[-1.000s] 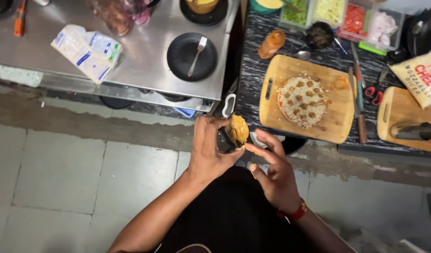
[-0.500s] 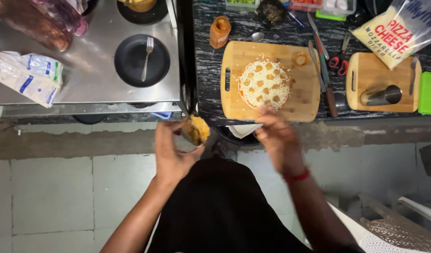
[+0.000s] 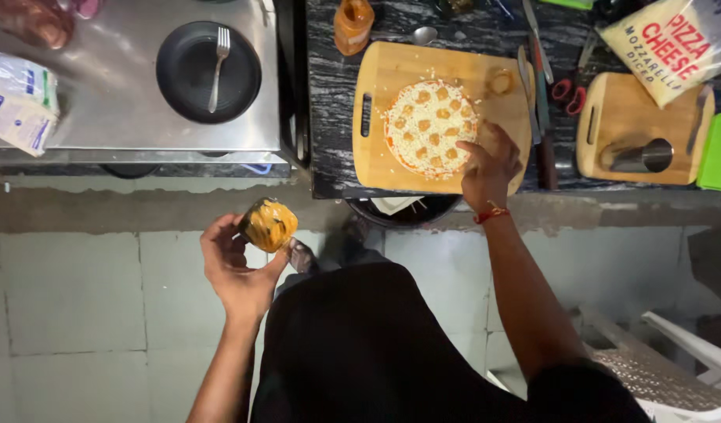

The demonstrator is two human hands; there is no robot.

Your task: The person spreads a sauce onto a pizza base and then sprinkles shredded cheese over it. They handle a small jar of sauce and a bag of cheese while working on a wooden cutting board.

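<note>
A small jar (image 3: 268, 225), smeared orange inside, is gripped in the left hand (image 3: 237, 266), fingers curled around it, and is held low over the tiled floor (image 3: 70, 298), well away from the counter (image 3: 329, 141). The right hand (image 3: 490, 164) is stretched out to the pizza (image 3: 429, 128), fingertips laid on its lower right edge; whether anything is pinched there cannot be told (the fingers are bunched and seen from above). The pizza, white with cheese and dotted with orange pieces, is set on a wooden board (image 3: 376, 157) on the dark marbled counter. A red thread (image 3: 492, 213) is worn at the right wrist. Just past the board's top left corner an orange bottle (image 3: 353, 23) is seen, a spoon (image 3: 424, 34) beside it. To the right a second board (image 3: 611, 110) is found, with a steel cup (image 3: 633, 157) lying on its side on it and a cheese bag (image 3: 670, 43) above. On the steel stove (image 3: 102, 102) to the left a black pan (image 3: 208, 72) is placed, a fork (image 3: 217, 63) resting in it.
</note>
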